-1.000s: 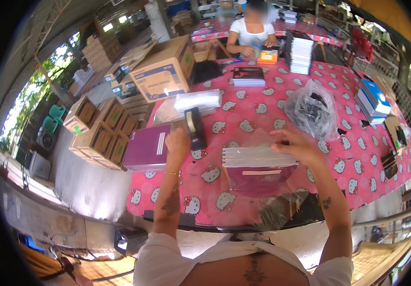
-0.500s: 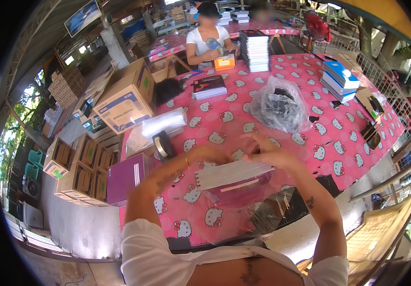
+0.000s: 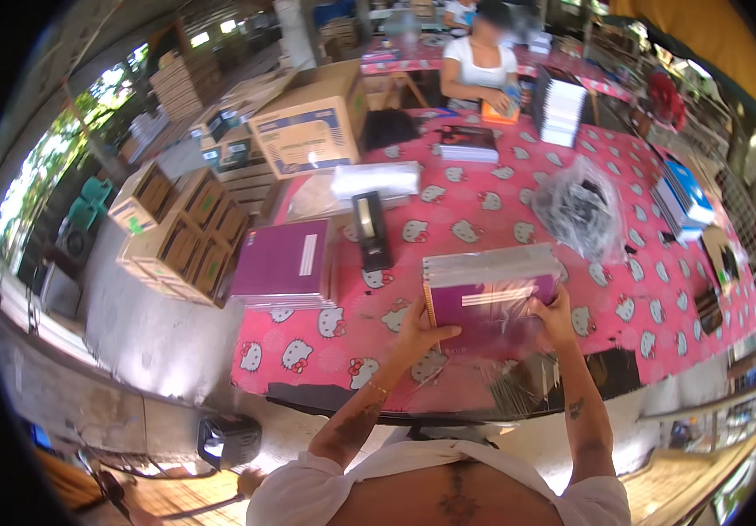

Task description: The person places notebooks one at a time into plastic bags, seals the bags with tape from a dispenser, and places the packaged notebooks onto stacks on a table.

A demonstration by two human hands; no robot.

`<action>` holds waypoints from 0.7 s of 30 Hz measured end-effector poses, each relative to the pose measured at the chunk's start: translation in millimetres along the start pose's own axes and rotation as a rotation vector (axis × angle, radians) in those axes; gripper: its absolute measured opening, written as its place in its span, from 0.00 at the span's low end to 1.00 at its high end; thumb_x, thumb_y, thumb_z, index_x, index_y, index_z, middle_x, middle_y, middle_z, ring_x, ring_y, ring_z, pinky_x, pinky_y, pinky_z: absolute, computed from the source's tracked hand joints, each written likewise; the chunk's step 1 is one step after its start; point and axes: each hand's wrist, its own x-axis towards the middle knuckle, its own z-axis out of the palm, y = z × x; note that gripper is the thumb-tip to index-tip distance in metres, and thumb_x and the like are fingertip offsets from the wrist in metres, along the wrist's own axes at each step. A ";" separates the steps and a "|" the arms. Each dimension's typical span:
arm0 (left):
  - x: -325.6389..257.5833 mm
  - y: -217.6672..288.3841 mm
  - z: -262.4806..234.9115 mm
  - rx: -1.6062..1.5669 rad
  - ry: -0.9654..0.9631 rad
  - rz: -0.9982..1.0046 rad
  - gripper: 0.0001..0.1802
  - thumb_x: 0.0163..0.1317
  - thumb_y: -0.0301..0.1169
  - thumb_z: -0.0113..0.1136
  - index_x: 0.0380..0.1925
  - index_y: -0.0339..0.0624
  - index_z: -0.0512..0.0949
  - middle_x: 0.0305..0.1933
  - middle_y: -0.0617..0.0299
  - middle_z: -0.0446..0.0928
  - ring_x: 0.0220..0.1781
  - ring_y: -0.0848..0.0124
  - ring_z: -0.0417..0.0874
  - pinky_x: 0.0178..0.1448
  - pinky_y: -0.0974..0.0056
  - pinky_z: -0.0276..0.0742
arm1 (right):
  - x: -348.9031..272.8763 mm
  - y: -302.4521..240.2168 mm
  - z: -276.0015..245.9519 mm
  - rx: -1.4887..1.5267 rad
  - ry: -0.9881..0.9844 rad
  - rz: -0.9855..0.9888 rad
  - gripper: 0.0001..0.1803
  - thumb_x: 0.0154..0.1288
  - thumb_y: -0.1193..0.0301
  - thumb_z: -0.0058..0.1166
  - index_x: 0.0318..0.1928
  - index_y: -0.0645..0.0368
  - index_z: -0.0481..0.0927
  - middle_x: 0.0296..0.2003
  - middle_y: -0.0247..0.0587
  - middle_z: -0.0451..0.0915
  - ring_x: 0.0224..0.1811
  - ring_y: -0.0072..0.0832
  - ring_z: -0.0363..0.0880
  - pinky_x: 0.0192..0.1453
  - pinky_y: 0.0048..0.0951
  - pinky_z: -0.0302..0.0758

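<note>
A bundle of purple spiral notebooks [image 3: 492, 307] in shiny clear plastic is held tilted above the near part of the pink table. My left hand [image 3: 428, 333] grips its left edge by the spiral binding, thumb across the front cover. On the right edge my right hand [image 3: 555, 314] is closed, with the thumb on the front. To the left lies a stack of purple notebooks [image 3: 281, 263]. Between that stack and the bundle stands a black device [image 3: 371, 232] that looks like a tape dispenser. Clear plastic sheets [image 3: 518, 386] lie at the table's near edge.
Farther back on the patterned pink tablecloth [image 3: 413, 230] are a crumpled clear bag with dark contents [image 3: 579, 210], black-covered books [image 3: 468, 143] and blue books [image 3: 683, 200]. A large cardboard box [image 3: 308, 123] stands at the far left. Across the table, a person [image 3: 481, 66] handles an orange item.
My hands have moved from the bundle's top edge to its two sides. The bundle now faces me with more of its purple cover showing. The whole view has swung left.
</note>
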 end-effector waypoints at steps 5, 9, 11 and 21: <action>-41.5 80.4 -59.8 -0.171 0.437 0.112 0.29 0.45 0.23 0.73 0.51 0.35 0.77 0.44 0.59 0.82 0.44 0.70 0.83 0.49 0.66 0.80 | 27.6 -33.0 93.3 0.448 -0.130 -0.065 0.40 0.69 0.53 0.58 0.73 0.58 0.59 0.62 0.49 0.72 0.63 0.35 0.72 0.65 0.37 0.70; -53.5 119.3 -131.4 -0.217 0.803 0.326 0.34 0.49 0.23 0.68 0.58 0.36 0.67 0.43 0.54 0.79 0.43 0.65 0.82 0.46 0.61 0.80 | -15.3 71.4 80.6 -1.201 -0.013 0.210 0.52 0.59 0.37 0.57 0.76 0.49 0.55 0.76 0.59 0.49 0.78 0.57 0.46 0.75 0.68 0.46; -40.8 125.7 -160.4 -0.291 0.870 0.351 0.33 0.55 0.29 0.69 0.58 0.38 0.63 0.48 0.51 0.75 0.49 0.64 0.79 0.47 0.60 0.81 | -36.6 100.2 51.9 -1.365 0.018 0.118 0.57 0.52 0.31 0.57 0.76 0.43 0.55 0.78 0.57 0.43 0.80 0.58 0.36 0.73 0.76 0.35; 55.3 33.7 -264.1 -0.375 1.360 0.407 0.46 0.47 0.35 0.80 0.54 0.28 0.56 0.46 0.48 0.74 0.44 0.66 0.80 0.44 0.60 0.82 | -14.7 101.5 19.8 -1.364 -0.238 -0.009 0.60 0.48 0.28 0.57 0.76 0.44 0.56 0.77 0.58 0.45 0.80 0.57 0.37 0.74 0.74 0.33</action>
